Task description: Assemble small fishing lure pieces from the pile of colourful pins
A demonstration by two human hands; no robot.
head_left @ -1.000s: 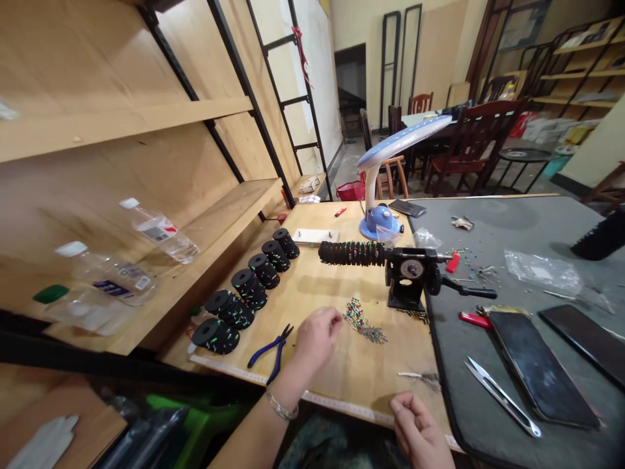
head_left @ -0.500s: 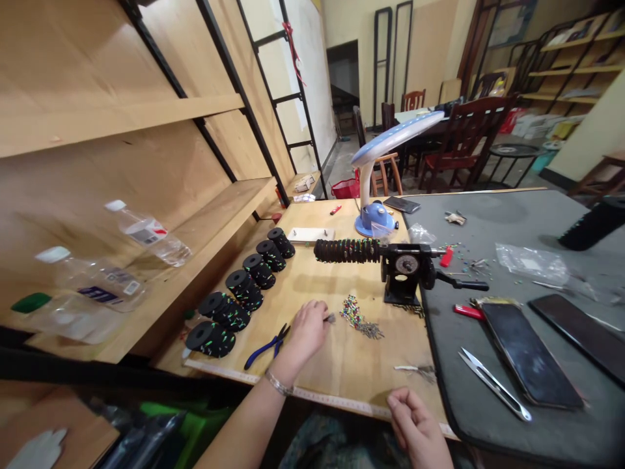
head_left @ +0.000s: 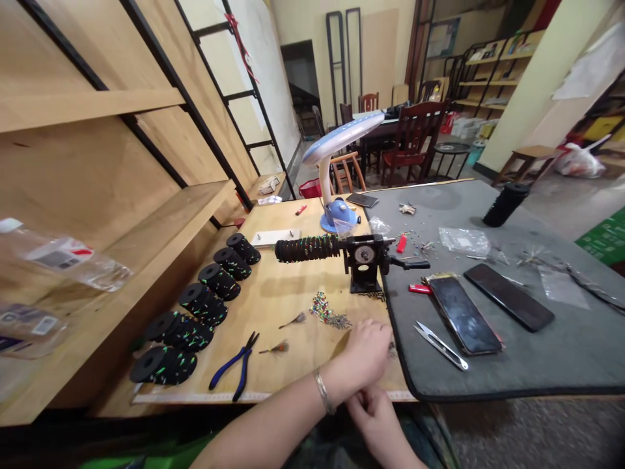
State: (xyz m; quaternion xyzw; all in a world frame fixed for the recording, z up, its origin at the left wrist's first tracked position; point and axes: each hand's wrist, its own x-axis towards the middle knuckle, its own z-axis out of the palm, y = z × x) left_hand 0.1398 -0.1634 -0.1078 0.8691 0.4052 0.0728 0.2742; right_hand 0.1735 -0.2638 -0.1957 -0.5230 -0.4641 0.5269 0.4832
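Observation:
My left hand [head_left: 367, 348] reaches across to the right over the wooden board, palm down, fingers curled under. A small dark tuft [head_left: 392, 350] shows just past its fingertips; what lies in the fingers is hidden. Below the left wrist is my right hand [head_left: 374, 412], its fingers bent together, with nothing I can make out in them. To the left, two small feathery tufts on thin stems, a grey one [head_left: 293, 320] and an orange-brown one [head_left: 278, 348], lie apart. Nearby are coloured beads with small metal pieces [head_left: 322, 309] and blue-handled pliers [head_left: 238, 366].
A hand-cranked winder [head_left: 364, 257] carries a black coil [head_left: 307, 248] with coloured specks. Several black spools [head_left: 212, 281] line the left side beside a shelf. A blue lamp [head_left: 336, 212] stands behind. On the grey mat lie thread snips [head_left: 441, 346] and phones [head_left: 461, 314].
My left hand has moved right, away from the pliers, uncovering both feathery tufts. It now crosses above my right hand, where a white-stemmed tuft lay. The view has turned right.

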